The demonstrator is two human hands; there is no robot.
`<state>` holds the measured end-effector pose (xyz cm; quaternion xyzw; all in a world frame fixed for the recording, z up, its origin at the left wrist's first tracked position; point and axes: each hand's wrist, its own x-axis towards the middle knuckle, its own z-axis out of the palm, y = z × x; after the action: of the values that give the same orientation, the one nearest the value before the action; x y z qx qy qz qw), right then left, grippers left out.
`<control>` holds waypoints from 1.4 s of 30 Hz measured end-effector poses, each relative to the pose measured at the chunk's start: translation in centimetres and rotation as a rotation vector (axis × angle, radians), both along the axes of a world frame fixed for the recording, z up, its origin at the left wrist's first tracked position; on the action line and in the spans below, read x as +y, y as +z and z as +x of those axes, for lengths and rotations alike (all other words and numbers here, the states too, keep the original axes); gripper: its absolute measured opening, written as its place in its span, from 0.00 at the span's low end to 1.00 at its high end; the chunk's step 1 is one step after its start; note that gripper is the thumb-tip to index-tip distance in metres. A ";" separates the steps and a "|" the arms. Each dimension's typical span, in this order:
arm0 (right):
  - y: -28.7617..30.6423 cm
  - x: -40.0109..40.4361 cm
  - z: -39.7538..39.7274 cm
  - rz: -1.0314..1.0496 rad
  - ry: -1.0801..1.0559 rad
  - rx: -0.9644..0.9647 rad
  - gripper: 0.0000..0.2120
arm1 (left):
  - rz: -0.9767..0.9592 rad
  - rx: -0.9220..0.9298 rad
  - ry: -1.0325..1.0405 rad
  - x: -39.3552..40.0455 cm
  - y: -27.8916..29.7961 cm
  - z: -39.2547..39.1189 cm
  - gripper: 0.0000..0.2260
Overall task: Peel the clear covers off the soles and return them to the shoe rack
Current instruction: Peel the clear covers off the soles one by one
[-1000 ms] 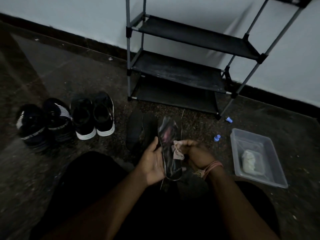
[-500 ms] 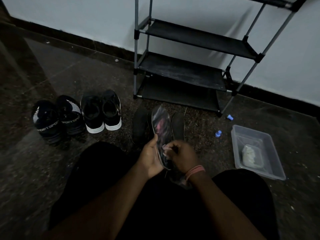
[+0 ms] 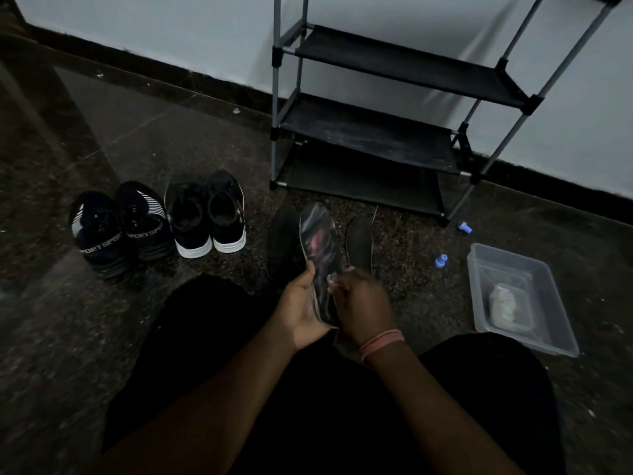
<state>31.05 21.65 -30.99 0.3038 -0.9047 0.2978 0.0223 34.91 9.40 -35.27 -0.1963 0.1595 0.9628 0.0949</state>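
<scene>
Left hand (image 3: 301, 305) gripped sole (image 3: 320, 255); right hand (image 3: 359, 303) pinched clear cover (image 3: 331, 279) beside it. Film might tear if yanked.

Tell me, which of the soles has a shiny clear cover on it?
The sole held up between both hands: it gleams with pink reflections. The two dark soles lying on the floor either side look matte.

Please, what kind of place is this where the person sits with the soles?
Probably a home entryway or room corner, on the floor. A metal shoe rack stands against a plain wall, two pairs of sneakers sit on the dark stone floor, and a clear plastic tub lies nearby.
</scene>
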 end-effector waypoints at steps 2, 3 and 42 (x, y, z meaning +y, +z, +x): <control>0.0 -0.1 1.1 0.038 0.091 -0.179 0.06 | -0.014 -0.016 0.019 -0.4 0.0 0.0 0.28; 0.0 -0.1 1.8 0.040 0.138 -0.294 0.07 | -0.014 -0.032 0.039 -0.8 -0.1 0.0 0.28; -1.9 -1.1 1.3 0.168 0.305 -0.203 0.07 | -0.021 -0.264 0.128 -0.8 -1.1 -1.6 0.37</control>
<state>32.33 20.57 -32.87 0.4063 -0.8675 0.2505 -0.1398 33.32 8.62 -36.34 -0.3320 0.1427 0.9310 0.0517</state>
